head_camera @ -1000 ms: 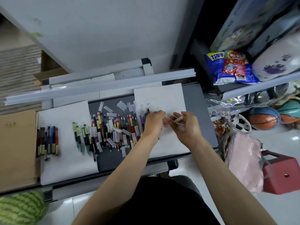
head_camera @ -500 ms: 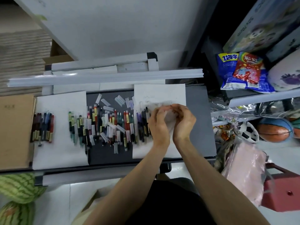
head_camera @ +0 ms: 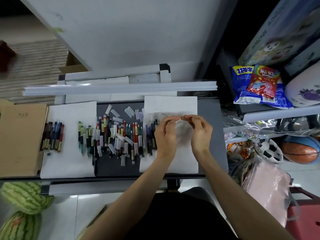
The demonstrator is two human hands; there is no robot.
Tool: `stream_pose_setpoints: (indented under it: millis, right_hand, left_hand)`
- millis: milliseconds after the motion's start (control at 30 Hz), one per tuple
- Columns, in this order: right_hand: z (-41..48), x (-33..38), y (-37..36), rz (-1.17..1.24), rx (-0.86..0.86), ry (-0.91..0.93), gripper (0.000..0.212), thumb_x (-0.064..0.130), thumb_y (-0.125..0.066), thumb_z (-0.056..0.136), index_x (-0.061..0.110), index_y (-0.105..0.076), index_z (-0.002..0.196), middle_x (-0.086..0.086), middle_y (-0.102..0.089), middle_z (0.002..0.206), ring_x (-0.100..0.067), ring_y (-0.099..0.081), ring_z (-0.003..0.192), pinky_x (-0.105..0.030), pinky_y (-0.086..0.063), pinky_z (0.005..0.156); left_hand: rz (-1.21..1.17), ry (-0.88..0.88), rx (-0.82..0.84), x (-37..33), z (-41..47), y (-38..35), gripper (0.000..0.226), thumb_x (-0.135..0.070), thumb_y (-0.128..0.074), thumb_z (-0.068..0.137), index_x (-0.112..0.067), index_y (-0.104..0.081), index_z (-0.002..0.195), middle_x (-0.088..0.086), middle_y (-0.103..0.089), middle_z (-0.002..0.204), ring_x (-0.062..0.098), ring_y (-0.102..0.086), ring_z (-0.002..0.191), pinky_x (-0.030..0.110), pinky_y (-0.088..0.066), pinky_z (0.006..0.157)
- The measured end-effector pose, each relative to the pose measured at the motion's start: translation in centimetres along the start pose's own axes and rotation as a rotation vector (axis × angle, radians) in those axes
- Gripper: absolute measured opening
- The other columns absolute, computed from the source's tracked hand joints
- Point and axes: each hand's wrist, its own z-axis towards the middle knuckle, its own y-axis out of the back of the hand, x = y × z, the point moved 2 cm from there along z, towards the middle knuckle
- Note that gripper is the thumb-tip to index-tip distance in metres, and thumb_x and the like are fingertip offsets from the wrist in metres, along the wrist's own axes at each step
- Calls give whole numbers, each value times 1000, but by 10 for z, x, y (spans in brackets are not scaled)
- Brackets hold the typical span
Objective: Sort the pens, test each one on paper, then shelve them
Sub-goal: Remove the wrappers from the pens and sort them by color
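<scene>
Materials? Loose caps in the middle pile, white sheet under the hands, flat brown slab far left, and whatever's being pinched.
Caps: frosted translucent plastic, with a milky see-through look.
Sheet: matte white paper, with faint pen marks.
Slab: brown cardboard, dull with no sheen.
Pinched film: probably thin clear plastic, since the paper shows through it. It's blurred, so I'm unsure.

A heap of mixed plastic pens (head_camera: 121,135) lies on the grey flat table (head_camera: 209,135), between the left white paper sheet (head_camera: 69,163) and the right white paper sheet (head_camera: 173,103). A short row of pens (head_camera: 53,135) lies on the left sheet. Brown flat cardboard (head_camera: 19,135) sits further left. The left hand (head_camera: 166,134) and right hand (head_camera: 200,132) hold a clear plastic wrapper (head_camera: 181,127) above the right sheet.
</scene>
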Motion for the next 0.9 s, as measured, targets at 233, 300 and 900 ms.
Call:
stream_pose_setpoints:
  millis: [233, 300, 900]
  right_hand:
    - [-3, 17, 1, -521, 291, 105, 21, 16, -55, 100, 22, -75, 107, 17, -74, 100, 1, -65, 94, -15, -47, 80]
    - [-10, 21, -5, -654, 360, 165, 21, 19, -57, 101, 19, -72, 114, 13, -72, 108, -5, -64, 100, -22, -50, 86]
    - [-101, 27, -155, -1241, 629, 390, 28, 37, -49, 99, 23, -62, 120, 1, -67, 116, -23, -62, 106, -39, -55, 85]
  left_hand:
    - [417, -59, 160, -18, -5, 40, 21, -4, -58, 97, -15, -75, 102, -9, -73, 93, 2, -66, 82, 11, -46, 71]
    - [498, -75, 191, -25, -7, 59, 20, -6, -59, 97, -20, -73, 101, -11, -72, 91, 2, -65, 79, 15, -50, 70]
    - [1025, 52, 230, -53, 26, 272, 18, -31, -52, 99, -29, -67, 108, -8, -66, 104, 16, -62, 89, 40, -57, 82]
